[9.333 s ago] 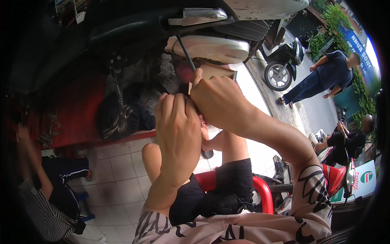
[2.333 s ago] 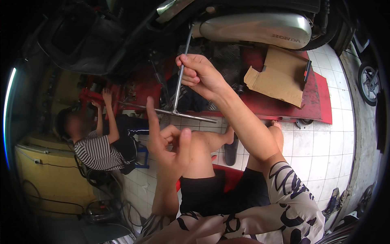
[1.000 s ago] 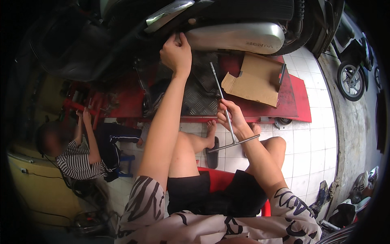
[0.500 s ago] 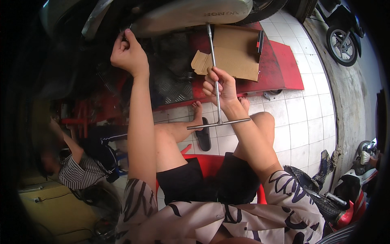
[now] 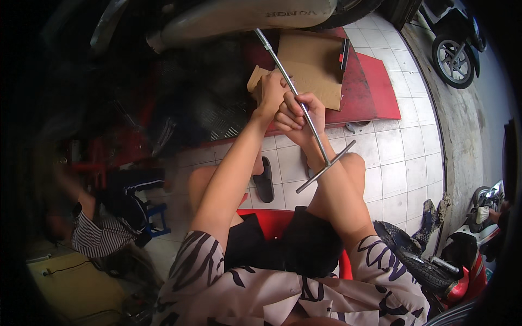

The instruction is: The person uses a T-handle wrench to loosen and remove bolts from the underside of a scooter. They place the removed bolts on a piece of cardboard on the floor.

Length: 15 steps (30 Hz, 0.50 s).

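Slanting through right hand (image 5: 297, 115), T-handle wrench (image 5: 282, 70) (left hand (image 5: 268, 95) beside).

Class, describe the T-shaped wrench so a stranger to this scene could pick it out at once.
Start at the large red platform and find the opened brown cardboard box lying on it. In the picture, the wrench crosses the box's nearer left part, gripped in the right hand. Unlike the flat, dull cardboard, it is a thin, shiny metal rod with a crossbar.

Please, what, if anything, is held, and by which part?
The right grip holds the wrench around mid-shaft; whether the left grip, by the box, holds anything cannot be told.
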### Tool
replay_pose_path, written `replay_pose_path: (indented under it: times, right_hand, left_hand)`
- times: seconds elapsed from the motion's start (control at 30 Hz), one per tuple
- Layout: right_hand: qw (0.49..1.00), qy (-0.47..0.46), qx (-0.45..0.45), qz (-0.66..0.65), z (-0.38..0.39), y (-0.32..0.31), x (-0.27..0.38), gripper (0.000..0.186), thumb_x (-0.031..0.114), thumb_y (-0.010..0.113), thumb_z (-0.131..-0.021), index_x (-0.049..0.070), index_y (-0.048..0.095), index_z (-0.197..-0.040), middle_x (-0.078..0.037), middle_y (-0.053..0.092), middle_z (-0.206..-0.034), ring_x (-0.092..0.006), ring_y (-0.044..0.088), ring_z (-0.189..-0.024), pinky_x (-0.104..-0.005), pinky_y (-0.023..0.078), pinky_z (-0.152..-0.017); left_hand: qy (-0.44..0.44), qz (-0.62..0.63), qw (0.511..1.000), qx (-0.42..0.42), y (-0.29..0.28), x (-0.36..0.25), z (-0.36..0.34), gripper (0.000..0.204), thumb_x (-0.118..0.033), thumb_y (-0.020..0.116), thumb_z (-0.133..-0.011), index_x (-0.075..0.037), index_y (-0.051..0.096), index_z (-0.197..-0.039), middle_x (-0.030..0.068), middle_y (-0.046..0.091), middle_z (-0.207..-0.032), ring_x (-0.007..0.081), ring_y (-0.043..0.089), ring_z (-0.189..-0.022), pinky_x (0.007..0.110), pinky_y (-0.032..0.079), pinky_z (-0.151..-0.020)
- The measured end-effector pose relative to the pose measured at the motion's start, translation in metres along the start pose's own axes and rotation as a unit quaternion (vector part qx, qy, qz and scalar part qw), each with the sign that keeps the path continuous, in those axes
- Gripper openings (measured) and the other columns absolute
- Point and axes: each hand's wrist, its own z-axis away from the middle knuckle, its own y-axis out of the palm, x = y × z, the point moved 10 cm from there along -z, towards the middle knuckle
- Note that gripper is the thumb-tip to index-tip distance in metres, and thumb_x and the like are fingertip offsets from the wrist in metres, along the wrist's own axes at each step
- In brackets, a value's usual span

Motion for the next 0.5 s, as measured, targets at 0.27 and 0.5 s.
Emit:
replay_pose_path:
  times: [0.27,0.5]
  right_hand:
    - [0.99,-0.01,-0.05,0.131,-0.027,0.013,-0.027,0.036,0.025,0.042,-0.1,0.009,0.042,-0.067,0.002,0.033,-0.05,-0.0078,0.024,-0.043,-0.0246,0.022,-0.045]
    - [0.98,0.032,-0.08,0.179,-0.073,-0.016,-0.089,0.038,0.029,0.041,-0.102,0.011,0.042,-0.068,0.001,0.035,-0.052,-0.0088,0.027,-0.042,-0.0255,0.02,-0.042]
  left_hand:
    - [0.046,0.245,0.958,-0.143,-0.105,0.047,0.124,0.022,-0.01,0.059,-0.089,0.001,0.067,-0.107,0.0105,0.066,-0.082,0.0151,0.064,-0.071,0.025,0.048,-0.064]
    - [0.184,-0.093,0.972,-0.111,-0.163,-0.039,0.222,0.03,-0.017,0.06,-0.09,-0.004,0.065,-0.116,0.0109,0.065,-0.095,0.0246,0.062,-0.091,0.036,0.045,-0.084]
